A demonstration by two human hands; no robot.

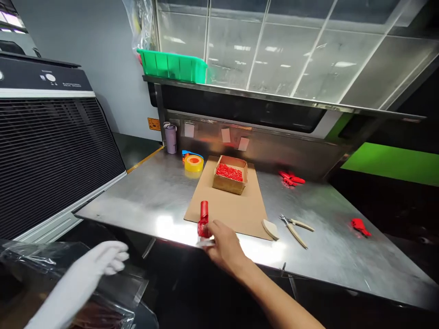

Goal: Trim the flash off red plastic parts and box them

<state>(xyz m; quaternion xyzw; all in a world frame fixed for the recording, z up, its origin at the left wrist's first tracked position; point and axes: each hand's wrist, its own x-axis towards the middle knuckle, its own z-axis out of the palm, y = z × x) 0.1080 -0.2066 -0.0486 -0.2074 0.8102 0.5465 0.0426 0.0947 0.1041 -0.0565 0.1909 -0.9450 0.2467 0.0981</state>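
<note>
My right hand (pixel 222 244), bare, grips a red plastic part (pixel 203 219) above the front edge of the steel table. A whitish piece shows below the red part, too blurred to name. At the lower left my left hand (pixel 108 257) wears a white glove, its fingers curled over a clear plastic bag (pixel 41 256); whether it holds something is hidden. Beyond my right hand, a cardboard box (pixel 228 184) of small red pieces (pixel 229 172) stands on a flat cardboard sheet (pixel 219 210).
Pliers (pixel 295 228) and a pale curved block (pixel 270 229) lie right of my right hand. More red parts (pixel 291 178) rest farther right. Yellow tape (pixel 194 163) and a purple bottle (pixel 170 138) stand at the back left, below a green bin (pixel 171 66) on a shelf.
</note>
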